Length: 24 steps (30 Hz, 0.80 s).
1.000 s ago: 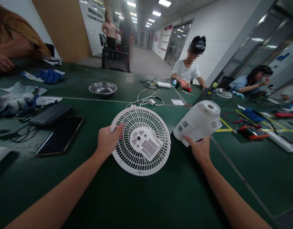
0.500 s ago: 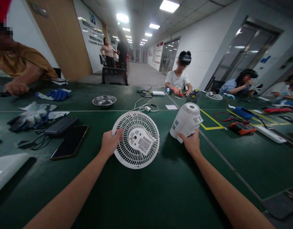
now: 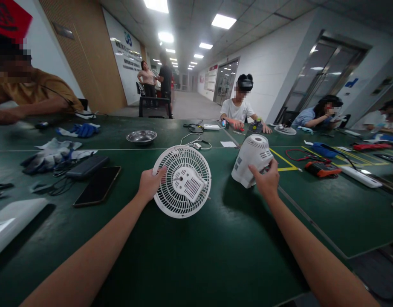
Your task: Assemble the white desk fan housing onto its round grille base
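My left hand (image 3: pixel 151 184) is closed on the left rim of a round white fan grille (image 3: pixel 182 209), thumb laid over its slats. The grille is tilted up with a slotted motor cover (image 3: pixel 190 184) at its middle. In my right hand (image 3: pixel 267 178) is a white plastic fan base (image 3: pixel 250 160), gripped at its right side. The base has a narrower slotted end facing up and vents on its right. Its lower edge is raised off or tilted over the table; exact contact is hard to tell. The fingers behind the base are partly hidden.
A metal bowl (image 3: pixel 141 137), a white cable (image 3: pixel 196 146) and a paper slip (image 3: pixel 228 144) lie beyond the grille. To the left are a phone (image 3: pixel 98 186), a black power bank (image 3: pixel 88 167) and gloves (image 3: pixel 52 157). A multimeter (image 3: pixel 322 169) lies right. Co-workers sit around the table.
My right hand has shifted its hold up and rightward along the fan base, which has turned slightly. The grille stays in my left hand. The view has shifted a little.
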### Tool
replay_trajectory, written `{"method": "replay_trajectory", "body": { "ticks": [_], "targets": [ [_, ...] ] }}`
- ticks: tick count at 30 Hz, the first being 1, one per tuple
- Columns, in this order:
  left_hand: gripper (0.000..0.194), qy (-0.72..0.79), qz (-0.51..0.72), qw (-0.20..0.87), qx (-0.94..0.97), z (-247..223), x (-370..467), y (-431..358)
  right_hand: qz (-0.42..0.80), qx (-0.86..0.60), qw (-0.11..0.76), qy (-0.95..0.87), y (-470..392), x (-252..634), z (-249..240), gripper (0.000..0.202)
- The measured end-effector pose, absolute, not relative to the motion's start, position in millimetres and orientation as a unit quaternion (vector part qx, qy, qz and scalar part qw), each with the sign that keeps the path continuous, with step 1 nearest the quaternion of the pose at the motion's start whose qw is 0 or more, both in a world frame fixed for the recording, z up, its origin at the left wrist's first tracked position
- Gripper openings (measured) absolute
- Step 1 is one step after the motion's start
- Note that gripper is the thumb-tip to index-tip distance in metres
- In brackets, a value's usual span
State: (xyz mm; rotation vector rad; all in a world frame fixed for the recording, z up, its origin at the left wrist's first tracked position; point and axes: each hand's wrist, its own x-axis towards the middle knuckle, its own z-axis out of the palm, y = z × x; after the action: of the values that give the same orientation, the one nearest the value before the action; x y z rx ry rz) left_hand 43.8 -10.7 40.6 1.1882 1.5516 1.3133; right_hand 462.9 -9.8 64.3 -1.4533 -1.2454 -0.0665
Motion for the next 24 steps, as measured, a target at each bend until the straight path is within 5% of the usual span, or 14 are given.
{"method": "replay_trajectory", "body": {
  "ticks": [11, 17, 20, 24],
  "targets": [
    [0.033, 0.600, 0.524, 0.361, 0.485, 35, 42, -12, -0.046, -0.599, 0.587, -0.543, -2, 502, 67, 0.081],
    [0.038, 0.611, 0.527, 0.339, 0.484, 32, 42, -10, -0.163, -0.523, 0.626, -0.555, -15, 485, 76, 0.090],
    [0.039, 0.601, 0.532, 0.354, 0.480, 31, 42, -9, -0.087, -0.509, 0.630, -0.579, -32, 445, 70, 0.088],
    [0.038, 0.578, 0.546, 0.358, 0.488, 31, 42, -10, 0.078, -0.569, 0.531, -0.623, -39, 386, 45, 0.066]
  ]
}}
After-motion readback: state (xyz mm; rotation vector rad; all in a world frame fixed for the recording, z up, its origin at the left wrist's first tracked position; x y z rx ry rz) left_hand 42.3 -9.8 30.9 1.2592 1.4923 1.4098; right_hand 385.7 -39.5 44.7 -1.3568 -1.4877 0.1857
